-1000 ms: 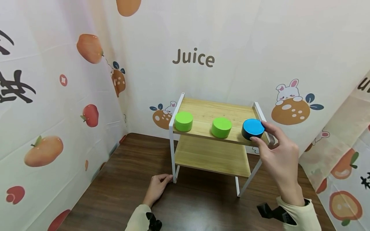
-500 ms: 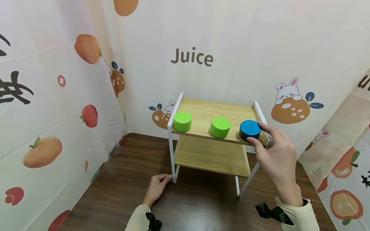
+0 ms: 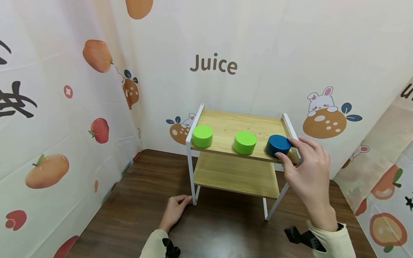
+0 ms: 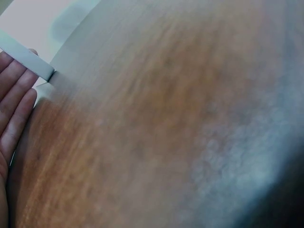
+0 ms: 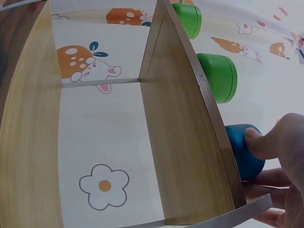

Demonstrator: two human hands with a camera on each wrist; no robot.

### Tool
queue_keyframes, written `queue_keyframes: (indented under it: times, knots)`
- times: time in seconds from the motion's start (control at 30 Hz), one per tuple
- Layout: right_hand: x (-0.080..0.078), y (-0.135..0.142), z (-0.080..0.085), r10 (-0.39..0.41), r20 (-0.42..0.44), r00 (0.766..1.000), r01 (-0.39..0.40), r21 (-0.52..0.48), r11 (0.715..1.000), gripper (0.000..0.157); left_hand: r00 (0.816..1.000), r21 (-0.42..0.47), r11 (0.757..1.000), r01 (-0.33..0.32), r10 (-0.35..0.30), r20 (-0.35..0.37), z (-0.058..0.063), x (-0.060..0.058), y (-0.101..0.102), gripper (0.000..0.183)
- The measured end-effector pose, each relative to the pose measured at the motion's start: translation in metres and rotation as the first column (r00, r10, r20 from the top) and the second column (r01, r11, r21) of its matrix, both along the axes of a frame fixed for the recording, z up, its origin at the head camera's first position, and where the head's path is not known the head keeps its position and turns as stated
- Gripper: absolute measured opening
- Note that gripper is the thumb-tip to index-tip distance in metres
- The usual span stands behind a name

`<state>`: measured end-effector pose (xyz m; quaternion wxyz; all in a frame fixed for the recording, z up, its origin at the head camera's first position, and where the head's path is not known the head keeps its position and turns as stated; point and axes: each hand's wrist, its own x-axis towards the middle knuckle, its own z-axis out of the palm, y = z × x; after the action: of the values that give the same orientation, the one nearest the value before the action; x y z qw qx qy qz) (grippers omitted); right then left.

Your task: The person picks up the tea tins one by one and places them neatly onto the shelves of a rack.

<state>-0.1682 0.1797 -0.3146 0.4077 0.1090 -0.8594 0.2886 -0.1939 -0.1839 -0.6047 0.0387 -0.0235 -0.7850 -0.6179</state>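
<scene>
A small wooden two-tier shelf (image 3: 237, 173) with a white metal frame stands on the table. Two bright green round tins (image 3: 202, 136) (image 3: 245, 142) sit apart along the front of its upper board. At the right end of that row, a dark blue round tin (image 3: 278, 145) rests upright on the board; my right hand (image 3: 308, 172) pinches it between thumb and fingers. Lid seams show on the tins in the right wrist view. Low at the left, my left hand (image 3: 174, 209) holds the foot of the shelf's front left leg (image 3: 191, 172); its fingers (image 4: 19, 102) lie against the white bar.
A dark brown wooden table (image 3: 142, 193) carries the shelf. Printed white cloths (image 3: 258, 53) with fruit and rabbit pictures hang behind and at both sides. The lower shelf board (image 3: 237, 173) lies beneath the tins.
My right hand has brought the blue tin slightly left and down onto the upper board. The tin's top looks darker now. My left hand stays at the leg, and the green tins keep their places.
</scene>
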Motion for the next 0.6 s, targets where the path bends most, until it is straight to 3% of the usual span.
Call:
queue_keyframes:
  times: [0.27,0.6]
  knots:
    - [0.001,0.000,-0.002,0.011,0.010,1.000,-0.011,0.007,1.000,0.053,1.000,-0.023,1.000,0.007,-0.007,-0.006,-0.002,0.001,-0.002,0.018]
    - [0.005,0.002,-0.013,0.012,0.009,1.000,-0.012,-0.008,1.000,0.069,0.999,-0.033,0.998,0.049,-0.049,-0.018,-0.004,0.001,-0.006,0.025]
